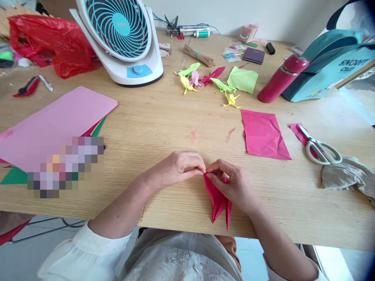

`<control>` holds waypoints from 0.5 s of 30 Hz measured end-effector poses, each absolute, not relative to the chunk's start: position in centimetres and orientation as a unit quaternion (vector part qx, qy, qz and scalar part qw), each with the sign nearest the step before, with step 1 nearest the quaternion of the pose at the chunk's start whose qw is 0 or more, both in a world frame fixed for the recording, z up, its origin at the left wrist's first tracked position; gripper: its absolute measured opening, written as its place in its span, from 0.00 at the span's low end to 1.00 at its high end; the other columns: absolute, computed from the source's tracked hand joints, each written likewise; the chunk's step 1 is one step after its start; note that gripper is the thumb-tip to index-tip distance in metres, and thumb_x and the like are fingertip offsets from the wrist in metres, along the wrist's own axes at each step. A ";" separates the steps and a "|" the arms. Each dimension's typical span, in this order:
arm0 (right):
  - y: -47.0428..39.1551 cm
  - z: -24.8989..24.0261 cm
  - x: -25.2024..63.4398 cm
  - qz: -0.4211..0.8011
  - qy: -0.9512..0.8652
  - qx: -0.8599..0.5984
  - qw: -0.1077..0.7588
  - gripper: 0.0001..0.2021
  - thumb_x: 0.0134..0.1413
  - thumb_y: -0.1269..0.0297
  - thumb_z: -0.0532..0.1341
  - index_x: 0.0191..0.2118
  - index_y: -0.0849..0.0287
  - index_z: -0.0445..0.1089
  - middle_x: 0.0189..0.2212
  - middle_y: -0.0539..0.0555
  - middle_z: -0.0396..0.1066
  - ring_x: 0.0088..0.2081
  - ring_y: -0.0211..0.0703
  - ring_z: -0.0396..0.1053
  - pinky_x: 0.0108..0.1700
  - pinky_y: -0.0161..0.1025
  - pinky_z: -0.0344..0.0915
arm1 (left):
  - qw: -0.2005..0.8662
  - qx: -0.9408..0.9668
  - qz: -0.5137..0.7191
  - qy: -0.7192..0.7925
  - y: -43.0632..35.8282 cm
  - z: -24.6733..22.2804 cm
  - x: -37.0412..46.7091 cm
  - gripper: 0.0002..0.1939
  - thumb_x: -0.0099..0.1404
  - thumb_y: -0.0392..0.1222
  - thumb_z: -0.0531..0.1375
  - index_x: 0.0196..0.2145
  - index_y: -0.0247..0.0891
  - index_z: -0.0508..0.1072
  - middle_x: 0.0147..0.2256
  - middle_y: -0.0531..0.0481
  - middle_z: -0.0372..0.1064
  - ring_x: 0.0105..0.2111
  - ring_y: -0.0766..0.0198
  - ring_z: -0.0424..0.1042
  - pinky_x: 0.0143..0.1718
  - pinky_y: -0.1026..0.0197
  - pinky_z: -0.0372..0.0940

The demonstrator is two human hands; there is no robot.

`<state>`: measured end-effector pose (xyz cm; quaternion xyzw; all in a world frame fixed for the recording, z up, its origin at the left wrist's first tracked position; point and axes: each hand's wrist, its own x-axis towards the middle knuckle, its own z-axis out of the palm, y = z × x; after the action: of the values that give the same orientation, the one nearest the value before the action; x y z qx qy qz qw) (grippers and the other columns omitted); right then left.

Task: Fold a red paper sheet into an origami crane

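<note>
Between my hands is a folded piece of dark pink paper (216, 198), its top corner pinched and two pointed ends hanging toward the table's front edge. My left hand (187, 166) comes in from the left, thumb and forefinger closed on the tip of that corner. Just beside it, my right hand (230, 183) grips the same paper a little below the tip and covers part of its right side. A creased dark pink sheet (265, 134) lies flat to the right, beyond my right hand.
Folded paper cranes (189, 84) sit at the back middle beside a light green sheet (242, 79). Scissors (322, 150), a grey cloth (345, 173) and a pink bottle (283, 78) are at right. A fan (140, 74) stands behind pink sheets (64, 113) at left.
</note>
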<state>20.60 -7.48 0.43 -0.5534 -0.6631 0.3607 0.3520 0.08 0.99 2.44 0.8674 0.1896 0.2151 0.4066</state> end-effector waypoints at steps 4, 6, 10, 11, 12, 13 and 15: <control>-7.5 0.4 20.4 0.333 -0.674 -0.553 0.360 0.03 0.61 0.68 0.61 0.36 0.54 0.72 0.29 0.49 0.72 0.31 0.39 0.68 0.33 0.37 0.63 | 0.455 0.835 0.202 0.236 0.9 2.5 0.2 0.05 0.65 0.31 0.60 0.34 0.36 0.76 0.33 0.53 0.74 0.35 0.66 0.72 0.39 0.66 0.63; -7.6 0.4 20.3 0.327 -0.678 -0.551 0.360 0.04 0.61 0.69 0.61 0.36 0.54 0.71 0.31 0.50 0.72 0.32 0.40 0.69 0.35 0.37 0.63 | 0.467 0.827 0.192 0.245 0.9 2.7 0.2 0.05 0.65 0.31 0.60 0.34 0.37 0.75 0.33 0.53 0.74 0.35 0.67 0.72 0.39 0.66 0.62; -7.6 0.2 20.1 0.315 -0.677 -0.550 0.374 0.04 0.61 0.70 0.60 0.36 0.54 0.70 0.31 0.50 0.71 0.32 0.40 0.68 0.36 0.38 0.64 | 0.463 0.821 0.209 0.260 0.8 2.8 0.2 0.04 0.65 0.32 0.60 0.33 0.36 0.75 0.32 0.53 0.73 0.34 0.67 0.70 0.38 0.66 0.62; -7.6 0.1 20.1 0.311 -0.677 -0.550 0.377 0.04 0.61 0.70 0.60 0.36 0.54 0.70 0.31 0.50 0.71 0.32 0.40 0.68 0.35 0.38 0.63 | 0.462 0.818 0.215 0.267 0.8 2.7 0.2 0.04 0.65 0.32 0.60 0.33 0.36 0.75 0.32 0.53 0.72 0.33 0.67 0.70 0.38 0.66 0.62; -7.6 0.0 20.0 0.308 -0.677 -0.551 0.379 0.04 0.61 0.70 0.60 0.36 0.54 0.70 0.30 0.49 0.71 0.32 0.40 0.68 0.35 0.37 0.63 | 0.463 0.815 0.218 0.272 0.8 2.7 0.3 0.04 0.65 0.32 0.60 0.32 0.36 0.74 0.32 0.53 0.72 0.33 0.67 0.69 0.37 0.66 0.62; -7.6 0.0 20.0 0.305 -0.676 -0.552 0.381 0.04 0.61 0.70 0.60 0.36 0.54 0.69 0.30 0.49 0.71 0.32 0.40 0.68 0.35 0.37 0.63 | 0.465 0.811 0.222 0.277 0.7 2.6 0.4 0.04 0.65 0.32 0.60 0.32 0.36 0.74 0.31 0.54 0.72 0.33 0.68 0.69 0.37 0.66 0.62; -7.7 -0.1 19.9 0.299 -0.675 -0.554 0.384 0.03 0.62 0.70 0.60 0.37 0.54 0.69 0.30 0.50 0.71 0.31 0.40 0.67 0.35 0.37 0.63 | 0.473 0.802 0.227 0.286 0.6 2.5 0.5 0.04 0.64 0.32 0.60 0.33 0.36 0.74 0.31 0.54 0.71 0.32 0.68 0.68 0.36 0.66 0.62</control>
<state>19.91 -7.65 -0.12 -0.5540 -0.6753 0.2989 0.3844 0.49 0.58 2.48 0.8017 0.2865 0.2269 0.4730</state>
